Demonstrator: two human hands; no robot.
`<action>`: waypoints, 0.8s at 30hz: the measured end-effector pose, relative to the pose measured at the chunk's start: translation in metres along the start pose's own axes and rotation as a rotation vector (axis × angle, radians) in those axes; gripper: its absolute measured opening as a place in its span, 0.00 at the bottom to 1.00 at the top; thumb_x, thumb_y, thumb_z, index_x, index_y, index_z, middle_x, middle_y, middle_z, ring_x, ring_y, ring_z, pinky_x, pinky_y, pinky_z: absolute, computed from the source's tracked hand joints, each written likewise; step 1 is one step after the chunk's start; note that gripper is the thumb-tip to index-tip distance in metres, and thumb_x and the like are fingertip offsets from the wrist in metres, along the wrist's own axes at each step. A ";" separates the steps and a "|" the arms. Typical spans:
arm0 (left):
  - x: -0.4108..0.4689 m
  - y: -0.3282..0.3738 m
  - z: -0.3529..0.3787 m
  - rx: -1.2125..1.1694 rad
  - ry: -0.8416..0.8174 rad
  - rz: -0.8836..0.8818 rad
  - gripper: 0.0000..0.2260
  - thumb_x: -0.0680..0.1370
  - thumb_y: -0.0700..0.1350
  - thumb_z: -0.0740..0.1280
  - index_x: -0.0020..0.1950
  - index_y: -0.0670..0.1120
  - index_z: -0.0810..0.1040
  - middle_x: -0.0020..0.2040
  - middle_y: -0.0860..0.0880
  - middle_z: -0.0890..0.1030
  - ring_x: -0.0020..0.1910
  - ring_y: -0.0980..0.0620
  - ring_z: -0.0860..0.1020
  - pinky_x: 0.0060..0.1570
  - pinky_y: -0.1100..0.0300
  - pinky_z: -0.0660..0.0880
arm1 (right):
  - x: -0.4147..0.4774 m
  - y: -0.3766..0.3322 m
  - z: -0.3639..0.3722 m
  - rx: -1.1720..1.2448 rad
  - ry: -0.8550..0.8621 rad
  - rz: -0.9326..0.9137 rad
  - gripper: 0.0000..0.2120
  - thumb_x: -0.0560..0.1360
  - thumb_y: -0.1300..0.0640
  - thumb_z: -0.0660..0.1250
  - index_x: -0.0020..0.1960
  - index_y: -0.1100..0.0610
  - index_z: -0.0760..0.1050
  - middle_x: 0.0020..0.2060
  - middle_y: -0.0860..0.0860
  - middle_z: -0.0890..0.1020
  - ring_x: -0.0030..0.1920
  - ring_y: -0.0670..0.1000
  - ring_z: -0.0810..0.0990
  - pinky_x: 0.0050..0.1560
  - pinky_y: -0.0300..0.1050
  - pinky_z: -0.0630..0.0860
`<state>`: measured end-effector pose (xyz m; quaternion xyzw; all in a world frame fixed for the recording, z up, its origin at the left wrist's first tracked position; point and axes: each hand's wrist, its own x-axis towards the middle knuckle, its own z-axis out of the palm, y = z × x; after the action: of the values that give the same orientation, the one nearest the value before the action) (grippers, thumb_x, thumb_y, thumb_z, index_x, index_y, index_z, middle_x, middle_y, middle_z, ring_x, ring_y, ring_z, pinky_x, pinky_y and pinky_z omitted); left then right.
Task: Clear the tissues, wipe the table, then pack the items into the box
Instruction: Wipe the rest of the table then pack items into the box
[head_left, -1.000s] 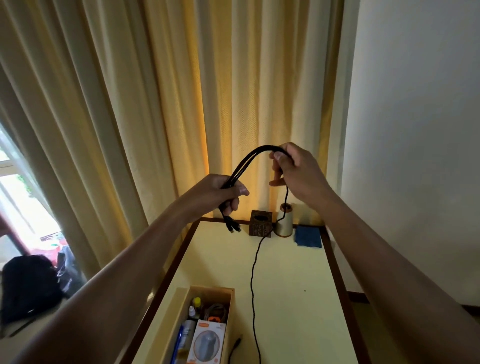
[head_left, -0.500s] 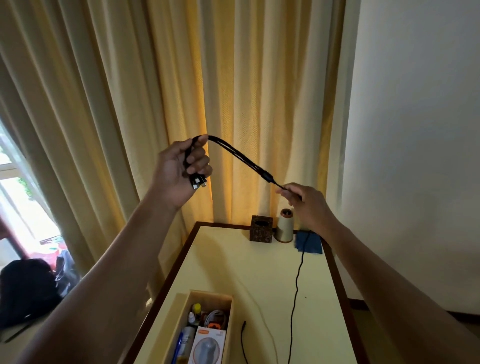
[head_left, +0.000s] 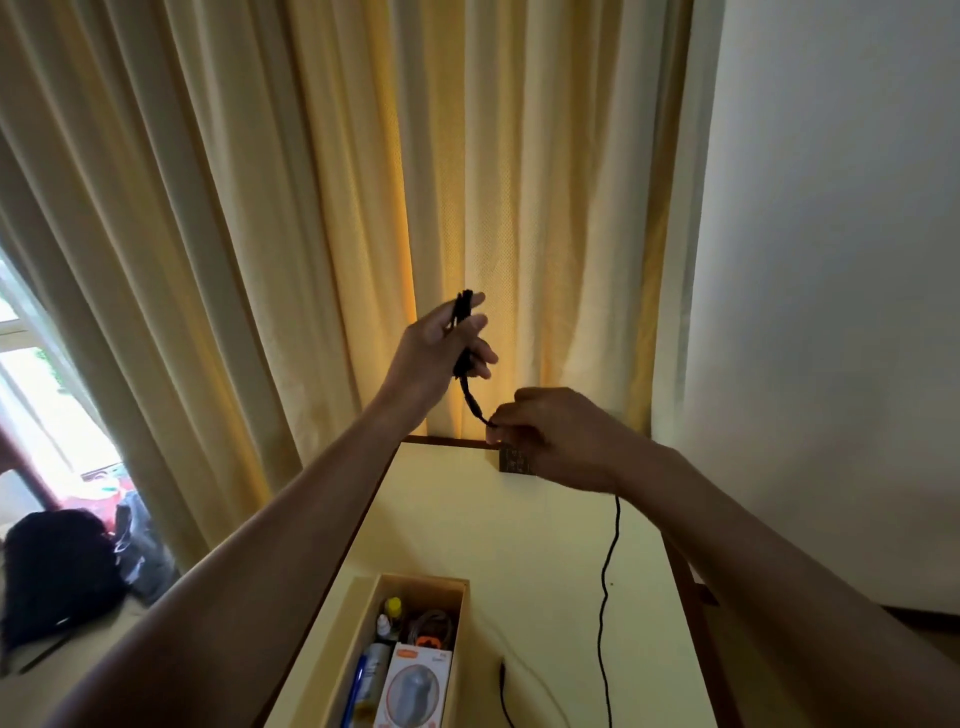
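Curtains (head_left: 337, 218) in pale yellow fill most of the head view, with a plain white wall (head_left: 831, 260) to their right and a dark bag (head_left: 52, 577) on the floor at lower left. Below them the yellow table (head_left: 519, 535) runs toward the curtains, and the open box (head_left: 423, 587) sits at its near left edge, already holding a white carton (head_left: 415, 691), a bottle and a pen. Both arms are raised above the far end of the table. The left hand (head_left: 436, 353), the higher one, grips a short folded bundle of the black cable (head_left: 602, 597) between thumb and fingers, the outer fingers partly straight. The right hand (head_left: 550, 436), just below and beside it, has its fingertips curled and pinching the cable where it leaves the bundle. It hangs in front of a small dark carved block (head_left: 511, 462) at the table's far edge. From that pinch the cable drops, trails down the right half of the table and runs out of view, while a loose end (head_left: 503, 675) lies near the box. The person seems to be coiling the cable for packing. Since the left grip looks light, the folds could spring open as another loop is added. The trailing length could also snag or drag across the table, tugging the bundle free or nudging the block. A slack coil might not fit the narrow space left in the box.
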<state>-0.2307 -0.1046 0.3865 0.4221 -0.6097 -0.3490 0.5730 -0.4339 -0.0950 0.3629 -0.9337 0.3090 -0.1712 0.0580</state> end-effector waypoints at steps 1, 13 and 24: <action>-0.001 -0.005 0.002 0.039 -0.041 -0.014 0.17 0.85 0.49 0.66 0.74 0.49 0.74 0.44 0.39 0.85 0.42 0.42 0.84 0.51 0.49 0.81 | 0.002 0.001 -0.004 0.013 0.033 0.008 0.11 0.84 0.53 0.60 0.60 0.48 0.81 0.44 0.46 0.76 0.46 0.46 0.75 0.46 0.44 0.73; -0.028 -0.029 0.001 0.119 -0.302 -0.188 0.21 0.86 0.58 0.57 0.62 0.46 0.82 0.34 0.41 0.76 0.34 0.47 0.74 0.40 0.60 0.74 | 0.029 0.034 -0.006 0.049 0.462 0.160 0.09 0.83 0.51 0.66 0.56 0.51 0.84 0.45 0.43 0.76 0.41 0.40 0.75 0.43 0.32 0.67; -0.026 -0.016 -0.012 -0.618 -0.473 -0.222 0.14 0.83 0.47 0.64 0.64 0.40 0.77 0.38 0.50 0.70 0.31 0.57 0.66 0.37 0.63 0.63 | -0.022 0.057 0.015 0.439 0.550 0.349 0.13 0.84 0.47 0.62 0.60 0.48 0.83 0.40 0.42 0.84 0.42 0.46 0.83 0.43 0.46 0.78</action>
<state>-0.2175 -0.0860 0.3629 0.2014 -0.5419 -0.6629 0.4757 -0.4765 -0.1272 0.3303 -0.7519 0.4230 -0.4646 0.1999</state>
